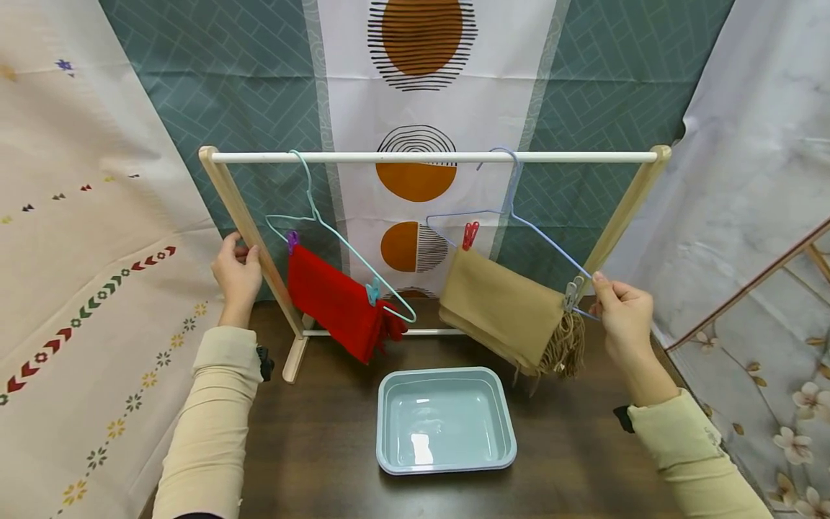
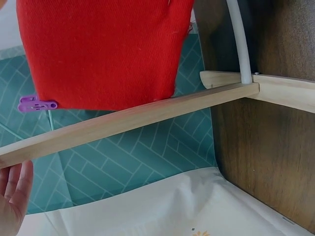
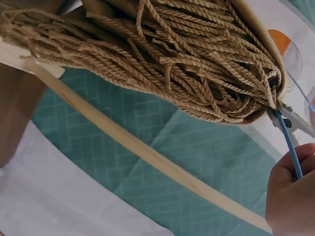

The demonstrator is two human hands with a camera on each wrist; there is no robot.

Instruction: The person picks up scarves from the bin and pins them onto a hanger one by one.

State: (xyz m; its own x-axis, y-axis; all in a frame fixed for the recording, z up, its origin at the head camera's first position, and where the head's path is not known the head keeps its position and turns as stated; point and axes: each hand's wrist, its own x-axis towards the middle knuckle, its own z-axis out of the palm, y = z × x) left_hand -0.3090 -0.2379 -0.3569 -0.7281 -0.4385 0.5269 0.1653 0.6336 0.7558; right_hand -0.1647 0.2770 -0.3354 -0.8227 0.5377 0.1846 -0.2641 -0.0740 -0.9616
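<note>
My right hand (image 1: pixel 625 313) pinches the lower right corner of a blue hanger (image 1: pixel 545 234), whose hook is over the rack's white bar (image 1: pixel 421 157). A folded tan scarf (image 1: pixel 502 306) with a corded fringe (image 3: pixel 206 78) hangs from it by a red clothespin (image 1: pixel 470 236) and a grey clothespin (image 1: pixel 573 294). My left hand (image 1: pixel 236 274) touches the rack's left wooden post (image 2: pixel 123 123) with its fingers. Beside that post, a folded red cloth (image 1: pixel 333 299) hangs tilted on a mint-green hanger (image 1: pixel 353 249), clipped by a purple clothespin (image 1: pixel 292 240) and a teal clothespin (image 1: pixel 372 290).
A light blue plastic basin (image 1: pixel 447 467) sits on the dark wooden table (image 1: pixel 311 440) in front of the rack. The right wooden post (image 1: pixel 622 216) rises behind the tan scarf. Patterned curtains (image 1: pixel 272 94) stand behind and at both sides.
</note>
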